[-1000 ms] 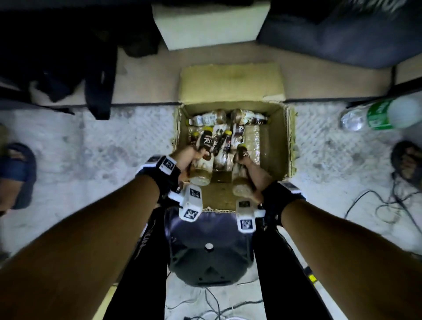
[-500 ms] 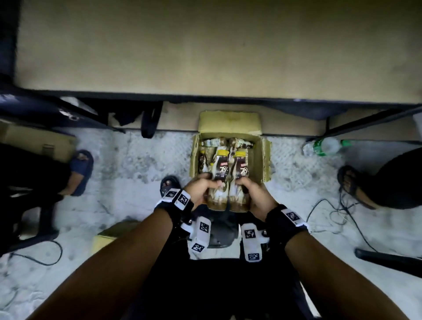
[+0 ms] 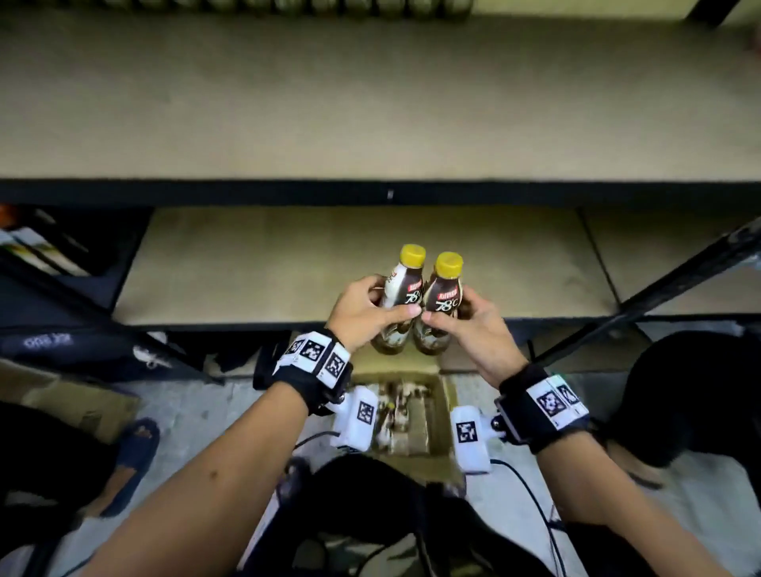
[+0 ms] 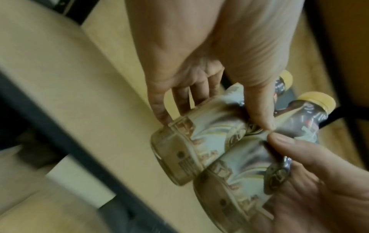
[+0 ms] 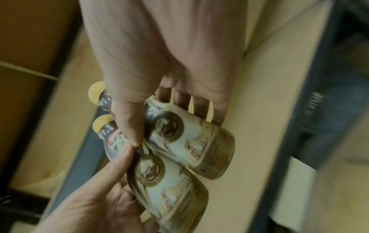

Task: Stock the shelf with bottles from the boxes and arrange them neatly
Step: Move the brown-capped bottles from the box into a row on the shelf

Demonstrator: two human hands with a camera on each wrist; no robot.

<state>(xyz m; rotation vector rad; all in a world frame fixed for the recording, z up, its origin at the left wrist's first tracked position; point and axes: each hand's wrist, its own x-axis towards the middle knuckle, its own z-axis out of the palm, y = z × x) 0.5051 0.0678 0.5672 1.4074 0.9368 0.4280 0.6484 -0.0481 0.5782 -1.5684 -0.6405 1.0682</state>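
Two brown-and-cream bottles with yellow caps stand upright side by side in the air, just in front of the lower shelf board (image 3: 267, 267). My left hand (image 3: 364, 311) grips the left bottle (image 3: 405, 286) around its middle. My right hand (image 3: 467, 325) grips the right bottle (image 3: 447, 294) the same way, and my thumb tips nearly meet between them. In the left wrist view the left bottle (image 4: 191, 146) lies against the right bottle (image 4: 237, 187). The right wrist view shows the right bottle (image 5: 199, 141) and the left bottle (image 5: 171, 190) pressed together.
The open cardboard box (image 3: 449, 395) sits on the floor below my wrists with more bottles (image 3: 397, 412) inside. A wide upper shelf board (image 3: 370, 103) carries a row of bottles (image 3: 309, 5) at its far edge. A dark diagonal frame bar (image 3: 659, 288) crosses at right. Cables and feet lie on the floor.
Both hands have lifted a bottle each out of the box and raised them to the lower shelf's front edge. The head view has tilted up from the floor to the shelves.
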